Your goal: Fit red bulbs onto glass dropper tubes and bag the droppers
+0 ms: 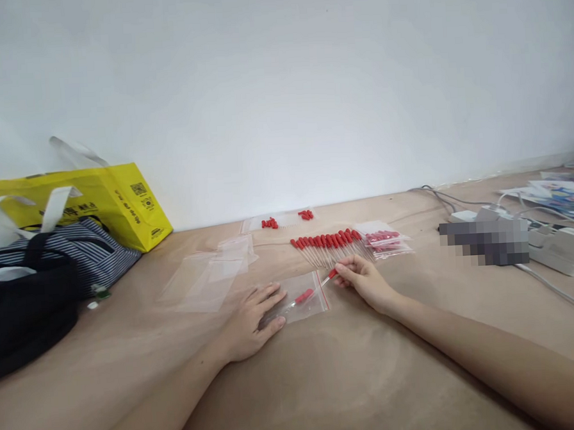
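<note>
My left hand (254, 322) lies with spread fingers on a clear zip bag (315, 304), holding it flat against the table. Inside the bag lies a dropper with a red rubber bulb (303, 296). My right hand (362, 280) pinches the red bulb of another dropper (332, 273), whose thin clear tube points left over the bag's red-lined mouth; I cannot tell whether its tip is inside. Just beyond, a row of red-bulbed droppers (323, 241) lies side by side. Right of the row sits a stack of bags with red bulbs in them (384, 238).
Flat clear bags (208, 280) overlap at the left. Near the wall, loose red bulbs (269, 223) rest on a clear sheet or bag. A yellow bag (142, 210) and a black bag (32, 312) stand far left. Cables and a white power strip (563, 250) lie at the right.
</note>
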A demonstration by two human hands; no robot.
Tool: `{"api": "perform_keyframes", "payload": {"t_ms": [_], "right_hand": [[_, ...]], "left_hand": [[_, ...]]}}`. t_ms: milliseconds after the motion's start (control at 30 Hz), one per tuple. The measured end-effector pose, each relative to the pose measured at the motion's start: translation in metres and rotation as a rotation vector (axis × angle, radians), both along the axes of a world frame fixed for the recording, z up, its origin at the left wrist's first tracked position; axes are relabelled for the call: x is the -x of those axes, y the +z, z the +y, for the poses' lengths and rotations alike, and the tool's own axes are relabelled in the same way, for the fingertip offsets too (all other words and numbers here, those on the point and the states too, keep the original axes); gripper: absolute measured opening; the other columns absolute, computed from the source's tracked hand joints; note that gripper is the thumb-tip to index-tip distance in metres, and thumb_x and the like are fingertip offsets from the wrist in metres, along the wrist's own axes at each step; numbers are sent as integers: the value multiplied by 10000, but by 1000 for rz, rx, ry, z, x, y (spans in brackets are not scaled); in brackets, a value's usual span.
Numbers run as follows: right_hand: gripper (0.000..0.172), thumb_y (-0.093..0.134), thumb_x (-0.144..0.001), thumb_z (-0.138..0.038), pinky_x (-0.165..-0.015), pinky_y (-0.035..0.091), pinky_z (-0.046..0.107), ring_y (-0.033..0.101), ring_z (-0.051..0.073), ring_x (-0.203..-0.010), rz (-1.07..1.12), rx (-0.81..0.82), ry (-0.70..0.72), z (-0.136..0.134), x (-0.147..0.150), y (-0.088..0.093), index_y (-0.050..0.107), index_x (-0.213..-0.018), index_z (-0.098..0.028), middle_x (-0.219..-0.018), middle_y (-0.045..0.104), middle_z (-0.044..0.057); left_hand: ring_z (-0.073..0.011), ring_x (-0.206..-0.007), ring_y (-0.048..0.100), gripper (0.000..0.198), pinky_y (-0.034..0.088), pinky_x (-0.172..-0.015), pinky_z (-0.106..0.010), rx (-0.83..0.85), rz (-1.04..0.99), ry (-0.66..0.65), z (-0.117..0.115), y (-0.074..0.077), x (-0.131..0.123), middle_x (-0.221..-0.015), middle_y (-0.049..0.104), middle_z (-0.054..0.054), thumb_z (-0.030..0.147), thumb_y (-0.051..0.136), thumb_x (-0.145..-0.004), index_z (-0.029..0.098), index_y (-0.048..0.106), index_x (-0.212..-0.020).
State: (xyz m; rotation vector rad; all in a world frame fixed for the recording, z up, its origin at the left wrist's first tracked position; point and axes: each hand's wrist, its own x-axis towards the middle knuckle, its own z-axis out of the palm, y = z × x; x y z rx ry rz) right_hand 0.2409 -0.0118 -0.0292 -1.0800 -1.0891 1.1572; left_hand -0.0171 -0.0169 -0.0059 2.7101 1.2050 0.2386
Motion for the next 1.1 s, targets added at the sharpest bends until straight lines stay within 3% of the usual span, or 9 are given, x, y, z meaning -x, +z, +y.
{"api": "perform_keyframes", "payload": {"t_ms": [233, 433, 600, 700, 767, 900, 1100], "right_hand": [[223, 664, -592, -352, -530, 373, 227, 480, 94, -546, -317, -121, 203, -4, 2, -5, 605, -702, -168, -629, 586, -13], [176, 624, -639, -309, -550, 383, 218, 499, 88, -561, -321, -115, 369, -1, 12, -6, 641, -740, -166, -641, 600, -10], [173, 674, -569, -276, -455, 347, 181, 444, 59, -464, -354, -108, 327, 6, 24, -12, 563, -622, -155, -515, 509, -52], [181, 669, -558, -277, -430, 351, 178, 451, 61, -444, -396, -46, 400, 15, 16, -5, 560, -640, -158, -512, 525, -49], [150, 634, -594, -281, -421, 357, 184, 471, 70, -439, -551, -18, 472, 26, 8, 5, 593, -679, -164, -541, 570, -32], [109, 545, -681, -238, -565, 402, 217, 557, 120, -611, -1077, -201, 30, 62, 5, 27, 638, -687, -182, -680, 640, 11], [249, 515, -731, -350, -843, 312, 356, 462, 243, -998, -1265, -229, -116, 122, 50, 30, 661, -825, -171, -994, 591, 110]], "left_hand": [[-206, -1234, 290, 450, 193, -1029, -441, -2, -15, -9, 1, -2, 0, -1346, 336, -32, 432, 360, -845, 269, 356, -1264], [-209, -1224, 309, 435, 215, -1022, -437, 5, -30, 3, 1, -1, -1, -1332, 361, -35, 424, 379, -836, 258, 404, -1237], [-215, -1218, 319, 421, 233, -1014, -439, 15, -45, 18, 0, 0, -3, -1326, 370, -36, 412, 400, -827, 257, 431, -1218], [-212, -1225, 306, 435, 223, -1019, -438, 9, -38, 1, 0, 0, -2, -1333, 357, -45, 416, 395, -830, 248, 416, -1230], [-210, -1227, 303, 442, 224, -1019, -438, 7, -33, -9, 1, 0, -1, -1337, 350, -48, 416, 392, -832, 244, 404, -1239], [-213, -1221, 315, 435, 225, -1017, -443, 10, -41, -9, 0, 1, 0, -1332, 360, -41, 412, 403, -829, 258, 404, -1236], [-214, -1212, 330, 436, 207, -1021, -456, 6, -42, 8, 0, -1, 1, -1324, 373, -38, 438, 391, -829, 272, 409, -1231]]}}
